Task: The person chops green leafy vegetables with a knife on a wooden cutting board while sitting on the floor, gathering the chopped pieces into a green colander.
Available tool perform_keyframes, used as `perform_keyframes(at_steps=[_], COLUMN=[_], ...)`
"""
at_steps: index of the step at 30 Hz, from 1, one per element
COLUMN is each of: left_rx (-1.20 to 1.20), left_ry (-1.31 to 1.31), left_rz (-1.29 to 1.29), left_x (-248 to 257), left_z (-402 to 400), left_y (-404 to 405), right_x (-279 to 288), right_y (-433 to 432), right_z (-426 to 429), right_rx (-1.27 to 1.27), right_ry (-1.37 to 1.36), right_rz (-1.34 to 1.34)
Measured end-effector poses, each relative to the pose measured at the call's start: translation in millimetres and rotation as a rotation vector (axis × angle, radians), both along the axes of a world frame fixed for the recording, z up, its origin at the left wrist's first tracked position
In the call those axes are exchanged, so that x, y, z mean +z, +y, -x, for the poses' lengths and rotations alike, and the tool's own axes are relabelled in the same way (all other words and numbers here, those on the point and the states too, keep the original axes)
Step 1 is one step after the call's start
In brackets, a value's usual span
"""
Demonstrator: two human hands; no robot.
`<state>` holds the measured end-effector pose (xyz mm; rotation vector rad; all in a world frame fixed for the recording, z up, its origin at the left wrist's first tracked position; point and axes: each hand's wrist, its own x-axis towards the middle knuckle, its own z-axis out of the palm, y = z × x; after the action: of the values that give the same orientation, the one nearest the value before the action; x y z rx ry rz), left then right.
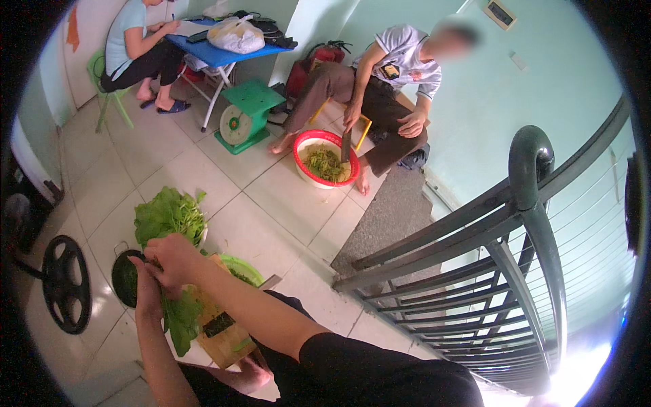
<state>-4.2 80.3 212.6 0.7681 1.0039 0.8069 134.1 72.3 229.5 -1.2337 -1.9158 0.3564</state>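
My left hand [146,290] and my right hand [175,262] meet over the edge of a dark metal pot [123,280], fingers closed around leafy greens. Broad green leaves [180,320] hang below them, over the side of a wooden cutting board [231,351]. My fingers hide the stems. Just beyond my right hand, a heap of leafy greens [165,216] fills a pale container. A light green basin [249,267] with chopped greens is partly behind my right forearm. A flat metal blade [270,282] shows beside it.
One person holds a knife [346,146] in a red-rimmed basin [325,133] of cut greens. Another sits at a blue folding table [218,57]. A green scale [249,99] stands between them. Metal railing [432,246] runs right; a black wheel-shaped object [66,285] is left.
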Motion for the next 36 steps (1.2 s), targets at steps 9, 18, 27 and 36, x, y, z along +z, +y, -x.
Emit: perform_keyframes(at_steps=[9, 18, 27, 36], left_rx=[-0.618, -0.613, -0.696, -0.711], left_ry=[0.08, -0.12, -0.861, -1.082], left_rz=[-0.255, 0.14, 0.301, 0.381], left_x=[-10.2, 5.1, -13.0, -8.9], left_z=[45.9, 15.6, -13.5, -42.3], left_y=[5.9, -9.0, -16.0, -19.8], right_x=[-6.4, 9.2, 19.7, 27.4], right_y=[18.7, 2.2, 0.0, 10.6], right_z=[15.8, -7.4, -38.7, -63.1], right_rx=[0.147, 0.112, 0.028, 0.078], right_ry=[0.086, 0.124, 0.347, 0.41], right_rz=[0.23, 0.139, 0.306, 0.339])
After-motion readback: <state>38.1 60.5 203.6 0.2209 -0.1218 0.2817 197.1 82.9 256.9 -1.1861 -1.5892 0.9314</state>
